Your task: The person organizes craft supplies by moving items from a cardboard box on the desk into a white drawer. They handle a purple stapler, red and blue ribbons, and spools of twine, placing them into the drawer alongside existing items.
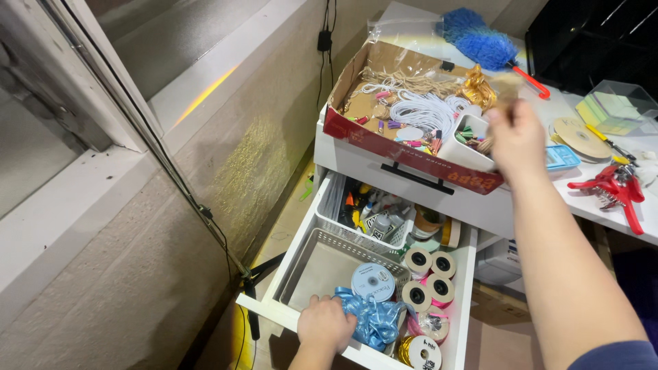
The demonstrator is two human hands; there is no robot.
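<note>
My left hand [325,324] grips the front edge of an open white drawer [275,310], right beside a shiny blue ribbon bow [373,318]. My right hand [515,137] is raised over the red-sided cardboard box [404,151] on the cabinet top, fingers pinched on something thin and blurred above a small white tray [458,152] of tassels. The box holds white cord [425,109], twine and gold ribbon [478,87]. Inside the drawer lie a grey mesh basket [322,264], a ribbon spool [373,281] and several tape rolls [430,274].
A blue duster [483,42] lies behind the box. Red pliers [617,188], a round flat disc [580,137] and a clear plastic box [620,106] sit on the white table at right. A wall with a cable [199,205] runs along the left.
</note>
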